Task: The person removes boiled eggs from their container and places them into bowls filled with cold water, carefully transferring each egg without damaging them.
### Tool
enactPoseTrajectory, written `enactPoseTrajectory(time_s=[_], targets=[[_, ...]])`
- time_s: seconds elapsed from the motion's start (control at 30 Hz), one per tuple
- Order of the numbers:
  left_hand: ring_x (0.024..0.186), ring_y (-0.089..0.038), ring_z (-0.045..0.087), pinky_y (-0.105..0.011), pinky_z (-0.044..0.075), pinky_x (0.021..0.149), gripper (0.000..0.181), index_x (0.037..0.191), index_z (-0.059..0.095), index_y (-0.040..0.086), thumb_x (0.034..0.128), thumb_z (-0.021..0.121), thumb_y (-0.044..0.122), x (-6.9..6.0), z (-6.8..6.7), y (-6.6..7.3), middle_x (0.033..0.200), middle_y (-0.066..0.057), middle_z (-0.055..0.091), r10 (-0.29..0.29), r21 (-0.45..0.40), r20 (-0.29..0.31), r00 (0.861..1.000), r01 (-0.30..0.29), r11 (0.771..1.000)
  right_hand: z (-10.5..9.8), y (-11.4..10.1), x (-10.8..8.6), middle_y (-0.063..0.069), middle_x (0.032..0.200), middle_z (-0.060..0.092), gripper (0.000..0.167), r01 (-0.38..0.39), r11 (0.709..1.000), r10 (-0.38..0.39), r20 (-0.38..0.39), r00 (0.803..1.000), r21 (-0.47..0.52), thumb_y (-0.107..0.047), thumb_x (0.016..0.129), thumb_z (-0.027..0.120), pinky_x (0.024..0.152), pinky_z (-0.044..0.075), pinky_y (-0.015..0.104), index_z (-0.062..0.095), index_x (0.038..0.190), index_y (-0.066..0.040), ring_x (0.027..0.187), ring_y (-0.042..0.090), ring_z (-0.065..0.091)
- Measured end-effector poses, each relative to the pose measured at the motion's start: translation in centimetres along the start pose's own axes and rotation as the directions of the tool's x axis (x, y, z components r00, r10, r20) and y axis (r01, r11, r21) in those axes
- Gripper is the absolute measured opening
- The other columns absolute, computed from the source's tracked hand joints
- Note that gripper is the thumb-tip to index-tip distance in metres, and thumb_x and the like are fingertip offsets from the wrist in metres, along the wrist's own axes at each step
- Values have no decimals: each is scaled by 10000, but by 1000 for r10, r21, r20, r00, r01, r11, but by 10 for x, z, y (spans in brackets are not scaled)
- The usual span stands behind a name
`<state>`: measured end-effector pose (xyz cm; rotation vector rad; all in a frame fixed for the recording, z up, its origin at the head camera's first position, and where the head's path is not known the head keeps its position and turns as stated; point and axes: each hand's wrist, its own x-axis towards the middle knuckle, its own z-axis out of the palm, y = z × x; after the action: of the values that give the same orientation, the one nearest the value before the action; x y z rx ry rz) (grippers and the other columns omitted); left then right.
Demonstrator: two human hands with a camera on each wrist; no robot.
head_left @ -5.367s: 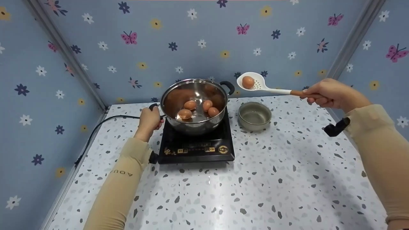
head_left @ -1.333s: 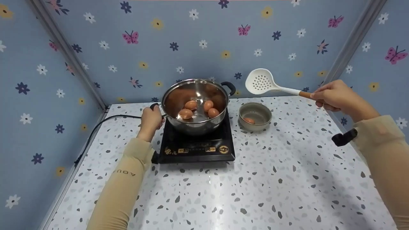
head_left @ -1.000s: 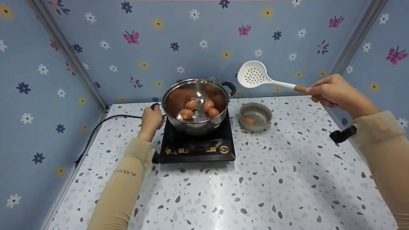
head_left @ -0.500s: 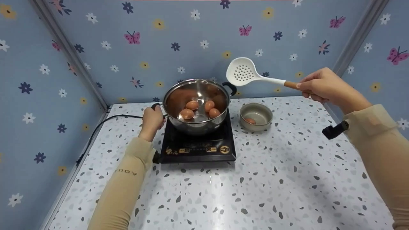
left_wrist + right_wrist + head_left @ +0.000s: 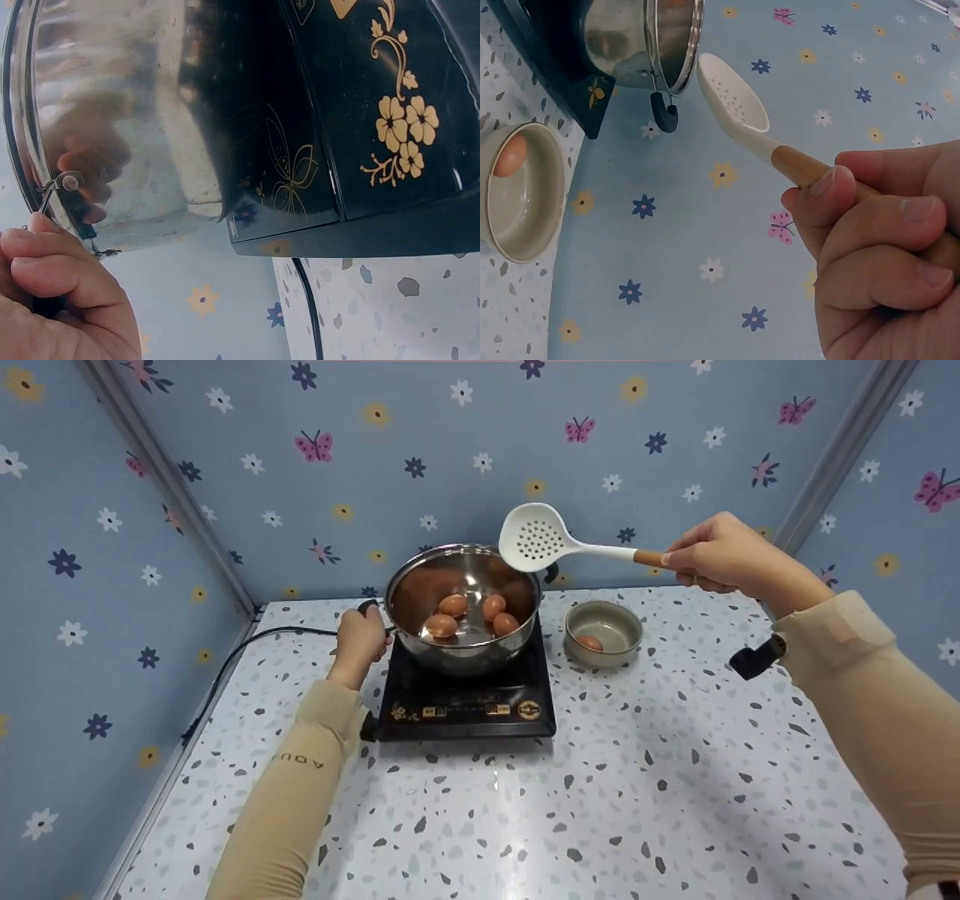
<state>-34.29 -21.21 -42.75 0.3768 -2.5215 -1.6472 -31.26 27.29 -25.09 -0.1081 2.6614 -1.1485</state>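
Note:
My left hand [image 5: 358, 641] grips the black side handle [image 5: 367, 607] of a steel pot [image 5: 463, 660]. Several brown eggs [image 5: 441, 625] lie at the bottom of the pot. In my right hand [image 5: 731, 556] is the wooden handle [image 5: 810, 166] of a white slotted spoon [image 5: 535, 538], its fingers curled round it in the right wrist view. The perforated bowl of the spoon carries nothing and hangs above the pot's far right rim, hiding part of the other pot handle. A greyish bowl [image 5: 604, 654] right of the pot holds one brown egg [image 5: 589, 643].
The pot stands on a black induction cooker [image 5: 466, 720], with a black cord [image 5: 232, 654] running left from behind it. Under everything is a white speckled tabletop [image 5: 600, 810]. Blue panels [image 5: 480, 427] with flowers and butterflies enclose the back and both sides.
An egg that was on the slotted spoon now lies in the greyish bowl. My right hand has since moved the bare spoon left, over the pot's rim. The left hand keeps its grip.

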Motion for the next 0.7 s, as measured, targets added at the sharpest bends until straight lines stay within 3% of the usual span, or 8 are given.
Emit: enactPoseTrajectory(time_s=[0.47,0.7], targets=[[425,-59,434,-224,390,461,382,1254,467,-46,1181,304,291,0,-1,1,624,38,561,-28,-40,25,999,29,999,38,-26,21,-20,653,622,333,59,986,-50,60,997,-156,-208,1100,614,479,335,255,744,1278,43,490,76,392],[415,-50,442,-210,395,450,372,1225,476,-39,1175,309,290,0,-1,2,602,57,553,-25,-27,8,1000,26,999,57,-36,32,-4,659,637,295,77,972,-64,65,996,-222,-205,1082,632,491,374,260,779,1189,27,514,92,427]])
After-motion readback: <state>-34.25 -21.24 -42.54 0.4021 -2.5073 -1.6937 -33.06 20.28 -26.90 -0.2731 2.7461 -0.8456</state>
